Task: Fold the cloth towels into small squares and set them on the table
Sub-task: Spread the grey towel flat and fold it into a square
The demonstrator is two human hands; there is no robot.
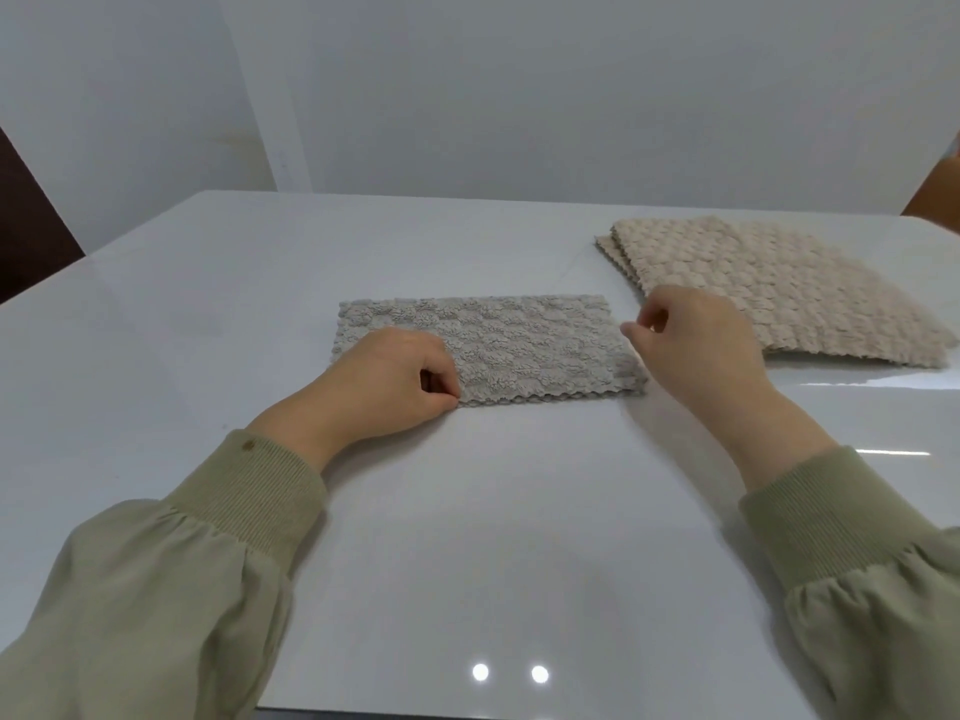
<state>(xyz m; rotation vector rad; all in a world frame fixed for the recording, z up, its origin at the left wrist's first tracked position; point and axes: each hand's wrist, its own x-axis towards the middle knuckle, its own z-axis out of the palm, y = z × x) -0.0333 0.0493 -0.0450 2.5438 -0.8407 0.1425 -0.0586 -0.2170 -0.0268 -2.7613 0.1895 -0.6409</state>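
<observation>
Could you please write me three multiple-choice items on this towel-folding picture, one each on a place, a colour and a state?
1. Where does the beige towel stack lie relative to the grey towel?
A. Further from the person and to the right
B. Nearer the person and to the left
C. On top of it

2. What colour are the person's sleeves?
A. Bright red
B. Olive green
C. Black

3. What state is the grey towel in?
A. Rolled into a tube
B. Crumpled in a heap
C. Lying flat as a rectangle

Answers:
1. A, since the stack sits beyond the right hand on the table, apart from the grey towel.
2. B, as both cuffs are olive green.
3. C, as it lies flat with the left hand pinching its near edge.
</observation>
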